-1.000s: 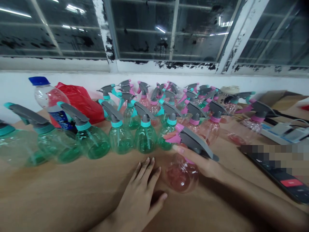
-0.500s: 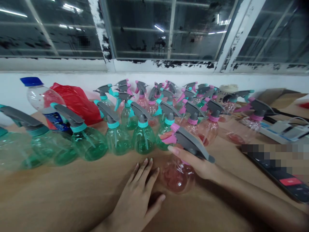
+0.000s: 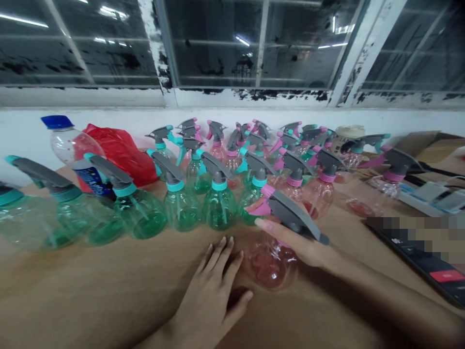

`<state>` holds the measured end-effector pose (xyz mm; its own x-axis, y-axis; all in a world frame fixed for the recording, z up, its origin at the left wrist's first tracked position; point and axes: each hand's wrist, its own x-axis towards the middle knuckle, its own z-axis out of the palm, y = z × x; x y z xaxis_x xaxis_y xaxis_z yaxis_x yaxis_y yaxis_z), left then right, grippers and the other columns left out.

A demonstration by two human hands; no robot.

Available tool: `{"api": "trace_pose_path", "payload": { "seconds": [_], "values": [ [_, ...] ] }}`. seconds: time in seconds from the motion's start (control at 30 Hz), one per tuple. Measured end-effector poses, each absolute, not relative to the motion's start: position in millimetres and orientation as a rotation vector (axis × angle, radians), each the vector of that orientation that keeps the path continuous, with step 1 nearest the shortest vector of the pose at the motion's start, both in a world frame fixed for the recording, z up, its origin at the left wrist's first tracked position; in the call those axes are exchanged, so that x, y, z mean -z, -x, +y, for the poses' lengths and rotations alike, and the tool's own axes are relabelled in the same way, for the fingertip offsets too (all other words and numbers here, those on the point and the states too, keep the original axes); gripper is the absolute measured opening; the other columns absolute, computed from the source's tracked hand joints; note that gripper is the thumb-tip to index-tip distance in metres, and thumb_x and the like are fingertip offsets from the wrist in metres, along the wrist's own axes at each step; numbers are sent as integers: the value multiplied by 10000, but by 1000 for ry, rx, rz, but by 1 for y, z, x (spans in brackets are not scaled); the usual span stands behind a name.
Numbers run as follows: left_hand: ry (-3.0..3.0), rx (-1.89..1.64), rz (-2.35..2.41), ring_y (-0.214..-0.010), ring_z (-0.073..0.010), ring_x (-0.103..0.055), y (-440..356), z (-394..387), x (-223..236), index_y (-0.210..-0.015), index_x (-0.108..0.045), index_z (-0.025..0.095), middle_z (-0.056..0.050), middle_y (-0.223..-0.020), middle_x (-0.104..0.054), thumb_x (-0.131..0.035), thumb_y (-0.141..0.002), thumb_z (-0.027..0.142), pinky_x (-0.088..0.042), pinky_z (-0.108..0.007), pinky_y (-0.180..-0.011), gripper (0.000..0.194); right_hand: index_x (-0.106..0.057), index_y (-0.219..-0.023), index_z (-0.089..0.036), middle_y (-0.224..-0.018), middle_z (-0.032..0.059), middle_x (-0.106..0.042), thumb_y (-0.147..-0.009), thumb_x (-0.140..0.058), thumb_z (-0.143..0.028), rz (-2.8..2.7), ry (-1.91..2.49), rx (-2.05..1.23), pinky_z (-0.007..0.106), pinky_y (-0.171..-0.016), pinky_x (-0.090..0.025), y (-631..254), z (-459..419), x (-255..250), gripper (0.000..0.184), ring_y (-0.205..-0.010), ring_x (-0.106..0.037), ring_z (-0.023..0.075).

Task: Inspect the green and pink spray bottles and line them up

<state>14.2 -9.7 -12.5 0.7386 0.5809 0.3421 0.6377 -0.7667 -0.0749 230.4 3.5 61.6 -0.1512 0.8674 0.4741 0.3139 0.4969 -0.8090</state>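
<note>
My right hand (image 3: 305, 242) is wrapped round the neck of a pink spray bottle (image 3: 271, 264) with a grey and pink trigger head. The bottle stands on the wooden table (image 3: 119, 295), its nozzle pointing left. Some of my fingers are hidden behind the sprayer head. Flat on the table to the left of this bottle lies my left hand (image 3: 214, 286), fingers stretched out and holding nothing. Just beyond my hands is a row of green spray bottles (image 3: 220, 208) with turquoise collars. Pink spray bottles (image 3: 319, 194) continue the row to the right.
More spray bottles crowd against the white wall. A clear drink bottle with a blue cap (image 3: 69, 145) and a red plastic bag (image 3: 123, 155) are at the back left. On the right lie a phone (image 3: 410, 257), a power strip (image 3: 432, 194) and brown cardboard (image 3: 425, 148).
The whole view has shifted slightly, so everything appears a little further right. My right hand keeps its hold on the pink spray bottle, and my left hand stays flat.
</note>
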Motion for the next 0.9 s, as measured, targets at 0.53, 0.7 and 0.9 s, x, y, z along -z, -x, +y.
{"api": "trace_pose_path", "payload": {
  "seconds": [0.53,0.7,0.9],
  "values": [
    [2762,393,-979,-1308,-311,-385,-15,-10,10,-1337,-462,126,-163,-1435,-399,-538,-896,465,-408,-488,-1000,562,-604,-927,-254,-692,-28,-566,-827,-618,-381,-1649,990,-758,300,-577,-460,-230,-2,-55,161,-607,-539,145],
    [2757,403,-981,-1310,-316,-379,-15,-10,11,-1336,-465,121,-170,-1436,-395,-538,-898,451,-412,-499,-994,553,-560,-894,-253,-668,-36,-500,-826,-616,-393,-1636,1011,-757,295,-548,-417,-230,-3,-57,164,-587,-490,141],
    [2763,427,-975,-1306,-318,-385,-14,-10,11,-1329,-472,123,-167,-1435,-399,-536,-897,453,-398,-493,-1005,547,-499,-838,-252,-664,-52,-430,-825,-614,-374,-1645,1005,-778,287,-536,-382,-229,-3,-60,168,-556,-415,119]
  ]
}}
